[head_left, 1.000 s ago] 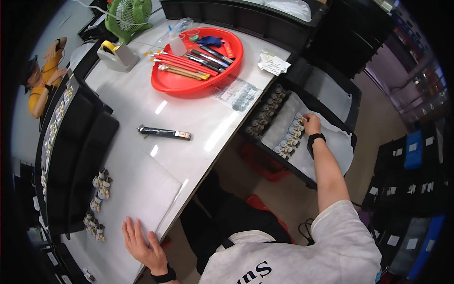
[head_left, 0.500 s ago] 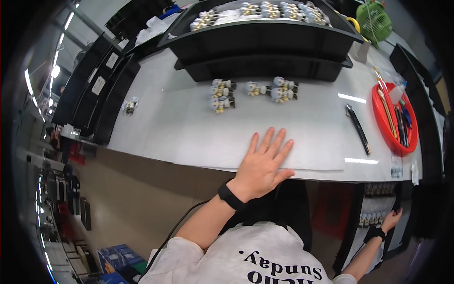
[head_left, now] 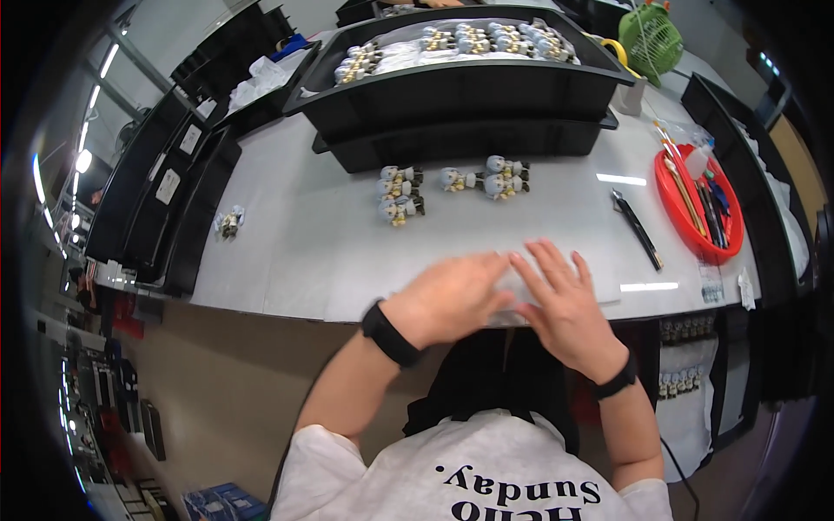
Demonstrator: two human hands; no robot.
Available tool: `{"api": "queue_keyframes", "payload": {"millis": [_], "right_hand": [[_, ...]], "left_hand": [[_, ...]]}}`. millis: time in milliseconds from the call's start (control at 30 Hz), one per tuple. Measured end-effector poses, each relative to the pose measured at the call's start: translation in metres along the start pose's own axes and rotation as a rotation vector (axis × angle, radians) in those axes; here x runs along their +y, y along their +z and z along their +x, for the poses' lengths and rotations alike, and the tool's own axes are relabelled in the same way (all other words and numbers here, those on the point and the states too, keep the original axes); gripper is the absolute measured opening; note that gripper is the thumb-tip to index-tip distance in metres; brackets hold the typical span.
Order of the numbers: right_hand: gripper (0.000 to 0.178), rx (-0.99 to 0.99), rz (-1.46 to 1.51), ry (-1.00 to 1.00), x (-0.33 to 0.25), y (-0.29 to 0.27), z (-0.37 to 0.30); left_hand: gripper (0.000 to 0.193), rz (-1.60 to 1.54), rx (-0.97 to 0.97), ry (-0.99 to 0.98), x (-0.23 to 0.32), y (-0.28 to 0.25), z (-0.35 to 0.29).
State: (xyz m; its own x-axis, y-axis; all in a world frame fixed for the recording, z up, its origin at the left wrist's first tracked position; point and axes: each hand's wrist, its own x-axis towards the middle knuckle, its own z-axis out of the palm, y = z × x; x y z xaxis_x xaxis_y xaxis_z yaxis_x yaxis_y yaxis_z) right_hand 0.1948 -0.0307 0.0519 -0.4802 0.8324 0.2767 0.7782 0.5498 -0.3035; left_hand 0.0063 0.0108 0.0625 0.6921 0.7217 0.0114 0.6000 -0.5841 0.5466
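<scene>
**Both hands flat on the sheet at the table's near edge**

The left hand [head_left: 453,298] and right hand [head_left: 563,306] lie side by side, fingers spread and open, pressing on a clear sheet [head_left: 556,276] at the near edge of the table [head_left: 287,252]; they grip nothing. Judging by this, the sheet is being smoothed flat. A few small parts [head_left: 452,182] stand in clusters mid-table, just before the black tray [head_left: 469,82], which holds many more along the far edge. A red dish [head_left: 695,227] sits at the right edge.
</scene>
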Motion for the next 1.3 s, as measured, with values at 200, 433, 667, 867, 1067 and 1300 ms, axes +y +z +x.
{"api": "queue_keyframes", "payload": {"millis": [200, 433, 667, 867, 1067, 1300], "right_hand": [[0.055, -0.092, -0.125, -0.059, 0.002, 0.036, -0.002], [0.055, -0.063, -0.092, -0.048, -0.001, 0.039, -0.004], [0.054, -0.059, -0.111, -0.051, -0.003, 0.037, -0.005], [0.054, -0.051, -0.112, -0.023, 0.002, 0.038, -0.004], [0.057, -0.001, 0.052, -0.002, 0.001, 0.036, -0.002], [0.039, 0.113, 0.853, 0.386, -0.003, 0.017, 0.004]], "left_hand": [[0.035, 0.365, 0.133, -0.064, -0.041, -0.062, 0.053], [0.032, 0.409, 0.08, -0.222, -0.09, -0.047, 0.074], [0.032, 0.271, 0.383, -0.081, -0.049, -0.046, 0.046], [0.025, -0.715, 0.72, -0.115, 0.004, -0.022, 0.007], [0.03, -1.13, 0.711, -0.218, -0.005, 0.021, -0.011], [0.025, -1.28, 0.613, -0.25, -0.011, 0.037, -0.001]]}}
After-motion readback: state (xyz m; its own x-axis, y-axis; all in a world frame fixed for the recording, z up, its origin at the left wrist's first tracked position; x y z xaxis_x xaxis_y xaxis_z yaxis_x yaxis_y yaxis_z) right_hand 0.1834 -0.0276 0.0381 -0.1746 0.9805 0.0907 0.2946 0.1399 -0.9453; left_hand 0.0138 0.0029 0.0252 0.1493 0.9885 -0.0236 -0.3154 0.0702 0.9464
